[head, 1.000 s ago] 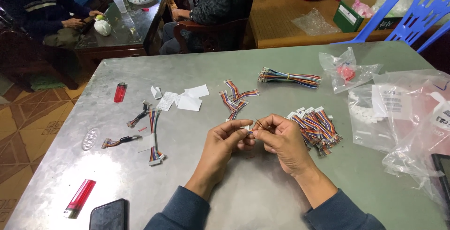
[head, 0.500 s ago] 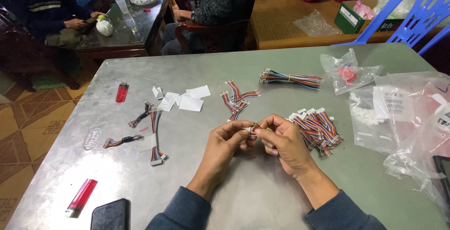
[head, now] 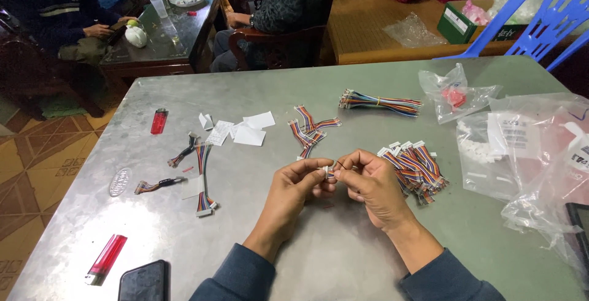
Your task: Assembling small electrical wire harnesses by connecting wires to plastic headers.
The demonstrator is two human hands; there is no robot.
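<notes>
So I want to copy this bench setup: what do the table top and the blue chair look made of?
The table top looks like sheet metal, perhaps stainless steel or zinc: dull grey, scuffed, with soft blurred reflections. The blue chair looks like moulded plastic: uniform colour, smooth slatted back, slight sheen.

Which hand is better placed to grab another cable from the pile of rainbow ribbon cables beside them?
The right hand, likely. The pile of ribbon cables lies just off its far side, while the left hand sits across from it. Both hands pinch a small white connector, so one must let go first.
</notes>
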